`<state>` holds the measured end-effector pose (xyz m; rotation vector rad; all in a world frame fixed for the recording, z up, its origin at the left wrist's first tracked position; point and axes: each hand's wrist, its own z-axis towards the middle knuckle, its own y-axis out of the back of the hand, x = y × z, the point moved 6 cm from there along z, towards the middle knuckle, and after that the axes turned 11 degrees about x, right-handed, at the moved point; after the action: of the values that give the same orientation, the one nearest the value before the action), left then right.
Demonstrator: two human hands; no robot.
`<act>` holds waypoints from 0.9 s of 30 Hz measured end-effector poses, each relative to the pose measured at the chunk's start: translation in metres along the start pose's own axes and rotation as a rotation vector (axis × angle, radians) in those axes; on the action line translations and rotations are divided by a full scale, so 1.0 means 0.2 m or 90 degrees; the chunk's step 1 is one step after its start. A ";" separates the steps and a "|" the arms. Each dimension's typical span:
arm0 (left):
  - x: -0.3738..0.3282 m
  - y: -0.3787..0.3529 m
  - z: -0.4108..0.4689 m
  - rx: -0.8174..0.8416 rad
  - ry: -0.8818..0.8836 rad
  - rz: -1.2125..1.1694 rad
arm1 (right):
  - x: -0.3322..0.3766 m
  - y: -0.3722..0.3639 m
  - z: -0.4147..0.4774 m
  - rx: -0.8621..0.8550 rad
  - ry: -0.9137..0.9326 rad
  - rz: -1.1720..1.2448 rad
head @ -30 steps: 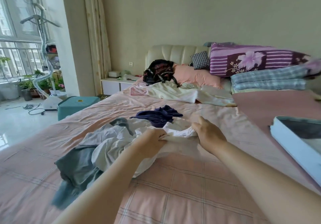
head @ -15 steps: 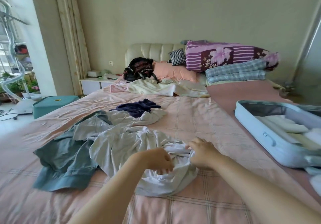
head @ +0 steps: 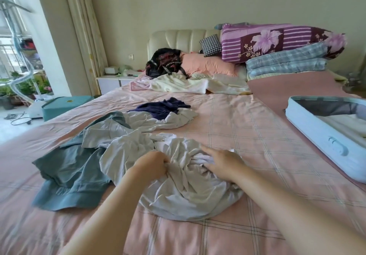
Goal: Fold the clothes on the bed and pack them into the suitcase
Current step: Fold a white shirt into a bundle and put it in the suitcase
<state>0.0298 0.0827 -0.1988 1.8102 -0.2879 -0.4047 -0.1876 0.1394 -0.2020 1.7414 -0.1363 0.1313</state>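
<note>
A crumpled white garment [head: 188, 193] lies on the pink checked bed [head: 247, 136] in front of me. My left hand [head: 152, 163] grips a bunch of its fabric with curled fingers. My right hand [head: 223, 162] rests on the garment's right side, its fingers spread and fairly straight. To the left lie a teal garment [head: 69, 175] and a pale grey one [head: 111, 134]; behind them sit another white garment [head: 164, 120] and a dark navy one [head: 160, 109]. The open light blue suitcase [head: 324, 142] sits at the right edge with pale folded items inside.
Pillows, a black bag [head: 164, 61] and stacked quilts [head: 277, 42] crowd the head of the bed, with a cream blanket [head: 188, 84] in front. A teal box [head: 65, 104], a nightstand [head: 112, 82] and a garment steamer [head: 23, 72] stand on the left.
The white garment has been pulled toward me and sits bunched lower on the bed. My right hand has opened from a grip and now lies spread on the cloth.
</note>
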 end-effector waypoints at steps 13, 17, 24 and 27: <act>-0.01 0.30 -0.02 -0.251 0.094 -0.026 | -0.06 0.19 0.00 -0.274 -0.068 -0.064; -0.02 0.26 0.01 -0.204 0.116 -0.032 | 0.12 0.00 -0.04 0.067 0.023 0.005; -0.02 0.31 -0.01 -0.334 0.016 -0.301 | -0.28 0.21 0.03 -0.281 -0.206 0.350; -0.10 0.27 0.03 -0.211 -0.088 -0.359 | -0.43 0.21 0.04 -0.364 -0.219 0.574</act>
<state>0.0092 0.0703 -0.1469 1.5148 0.1990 -0.9191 -0.2789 0.1256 -0.1775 1.0125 -1.1003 0.4026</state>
